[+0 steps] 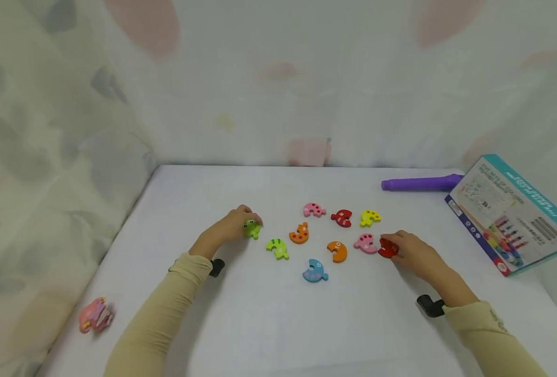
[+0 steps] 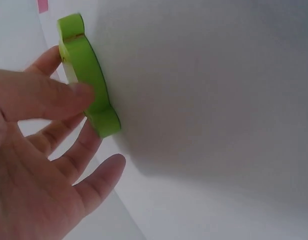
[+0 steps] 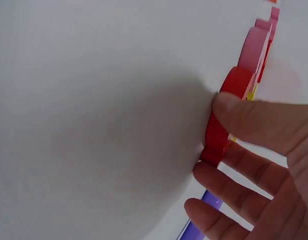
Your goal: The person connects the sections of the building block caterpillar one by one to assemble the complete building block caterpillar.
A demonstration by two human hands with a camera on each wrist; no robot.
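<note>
My left hand pinches a green puzzle piece shaped like an animal's head with eyes; the left wrist view shows the thumb on the edge of this thick green piece. At the right, my right hand holds a red puzzle piece between thumb and fingers. In the right wrist view the thumb presses the side of the red piece, and a spotted pink piece lies right beside it. Nearest the left hand is a striped light-green piece.
Between the hands lie orange pieces, a blue one, a pink one, a red one and a yellow one. A purple stick and a box are at right; a pink toy is front left.
</note>
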